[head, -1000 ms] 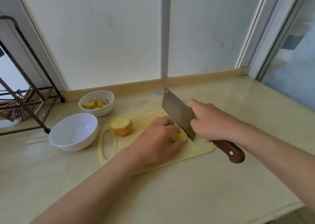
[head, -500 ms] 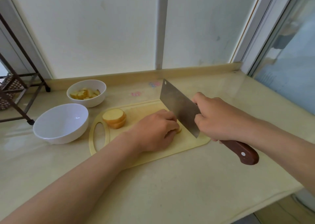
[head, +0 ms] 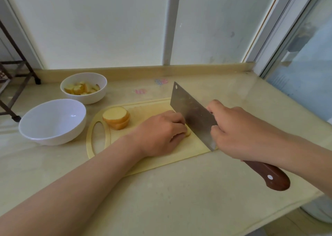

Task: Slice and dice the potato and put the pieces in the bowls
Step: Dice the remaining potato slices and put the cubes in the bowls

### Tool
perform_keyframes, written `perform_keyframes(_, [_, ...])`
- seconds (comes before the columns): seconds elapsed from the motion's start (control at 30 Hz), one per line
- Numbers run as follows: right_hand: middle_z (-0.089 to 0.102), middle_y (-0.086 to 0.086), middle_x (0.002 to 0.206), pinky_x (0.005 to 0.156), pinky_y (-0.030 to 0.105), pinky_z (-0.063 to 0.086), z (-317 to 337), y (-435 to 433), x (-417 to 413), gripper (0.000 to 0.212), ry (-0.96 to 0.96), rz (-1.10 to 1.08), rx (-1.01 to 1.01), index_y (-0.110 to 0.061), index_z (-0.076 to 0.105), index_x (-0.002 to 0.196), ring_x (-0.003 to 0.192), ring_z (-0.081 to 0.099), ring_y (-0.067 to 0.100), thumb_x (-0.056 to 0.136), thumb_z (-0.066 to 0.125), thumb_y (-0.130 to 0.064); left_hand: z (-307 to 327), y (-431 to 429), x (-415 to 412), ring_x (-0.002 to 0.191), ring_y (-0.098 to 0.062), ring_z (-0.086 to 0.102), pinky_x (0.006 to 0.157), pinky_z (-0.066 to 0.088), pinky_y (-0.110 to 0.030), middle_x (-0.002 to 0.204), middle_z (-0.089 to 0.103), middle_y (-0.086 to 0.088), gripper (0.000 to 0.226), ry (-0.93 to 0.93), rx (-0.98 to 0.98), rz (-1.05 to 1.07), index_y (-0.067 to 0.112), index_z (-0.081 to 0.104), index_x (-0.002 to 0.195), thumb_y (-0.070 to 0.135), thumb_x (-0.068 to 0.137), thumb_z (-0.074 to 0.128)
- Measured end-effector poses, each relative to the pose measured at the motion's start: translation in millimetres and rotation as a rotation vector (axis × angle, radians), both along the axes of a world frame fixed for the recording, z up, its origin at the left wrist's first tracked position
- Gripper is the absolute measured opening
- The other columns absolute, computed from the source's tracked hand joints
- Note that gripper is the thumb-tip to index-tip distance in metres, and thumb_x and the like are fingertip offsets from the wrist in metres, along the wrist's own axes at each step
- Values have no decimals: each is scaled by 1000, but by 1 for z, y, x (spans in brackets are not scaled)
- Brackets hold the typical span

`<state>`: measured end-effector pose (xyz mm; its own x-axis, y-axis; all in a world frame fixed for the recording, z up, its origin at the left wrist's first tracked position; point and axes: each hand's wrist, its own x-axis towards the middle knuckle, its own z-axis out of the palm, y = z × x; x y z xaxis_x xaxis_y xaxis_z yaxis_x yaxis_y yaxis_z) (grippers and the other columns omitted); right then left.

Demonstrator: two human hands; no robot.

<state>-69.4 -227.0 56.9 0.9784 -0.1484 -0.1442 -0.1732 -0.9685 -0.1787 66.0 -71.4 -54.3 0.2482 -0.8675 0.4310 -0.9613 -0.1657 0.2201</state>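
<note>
Dicing stage, looks like. Far left on the tabletop [head: 179, 199] an empty bowl [head: 52, 122] is set, with a 2nd bowl [head: 83, 88] of cut pieces behind it. Slices [head: 116, 117] are stacked on the board [head: 152, 108]. Under the left hand [head: 159, 133], grip curled down, a potato piece [head: 188, 132] is pinned. The cleaver [head: 190, 113] is clamped in the right hand [head: 239, 137] grip. Next, a straight chop clear of the fingertips is needed.
</note>
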Motion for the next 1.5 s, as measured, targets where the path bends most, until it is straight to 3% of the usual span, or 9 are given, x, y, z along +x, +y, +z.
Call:
perform_keyframes(0.23, [55,5,74,46,27,35,-3,4,5,9,-4,21,-7,-20,40,111,54,50,16,104,42,-15,-2,-3,-4,83,-22,54,71,49,-38,96,61,-3,32,26,-22,81,11,72,93,29,94,46])
perform_keyframes(0.53, [59,12,75,49,43,54,1,-10,35,13,105,87,9,-17,37,116,53,55,22,104,40,-14,0,-9,-4,84,-25,52,72,50,-40,91,57,-5,23,27,-28,256,10,71,88,25,94,53])
perform_keyframes(0.67, [58,12,70,43,35,45,-8,-8,40,16,143,101,-20,-21,30,116,48,51,22,104,37,-14,0,-8,-4,84,-25,54,72,49,-36,91,60,-5,20,28,-45,236,10,72,91,24,94,57])
perform_keyframes(0.83, [63,18,80,39,32,52,-15,4,76,22,108,107,11,-21,28,124,50,63,27,104,36,-15,-4,-3,-3,76,-26,55,67,41,-28,82,62,-7,31,11,-80,224,8,72,79,24,90,48])
perform_keyframes(1.0, [60,17,83,40,31,50,-13,1,76,29,95,73,85,-20,34,129,52,63,28,102,36,-12,-5,7,-5,74,-26,57,64,50,-34,83,64,-5,36,7,-91,242,10,72,76,24,91,43])
perform_keyframes(1.07, [61,13,85,42,28,50,-12,-5,65,44,67,51,125,-26,32,144,55,65,26,101,37,-12,-4,7,-4,76,-26,57,66,50,-34,84,64,-4,36,19,-87,249,10,72,77,26,92,43])
perform_keyframes(1.2, [55,-4,84,50,31,57,-12,-10,44,77,25,11,185,-54,5,159,57,68,24,102,37,-14,-5,7,-4,78,-25,56,67,51,-35,86,64,-4,29,21,-79,251,10,72,78,22,92,50])
perform_keyframes(1.33, [60,0,80,47,27,54,-12,-7,32,81,11,22,206,-59,1,159,52,62,20,102,36,-13,-5,6,-3,75,-24,55,66,49,-35,82,61,-4,41,19,-79,244,11,71,76,29,92,38])
perform_keyframes(1.5, [58,3,67,50,34,57,-11,-1,30,80,49,79,130,-55,-3,160,49,55,18,104,34,-13,-2,7,-5,72,-25,54,62,46,-31,78,59,-5,29,18,-97,241,8,70,72,19,91,51])
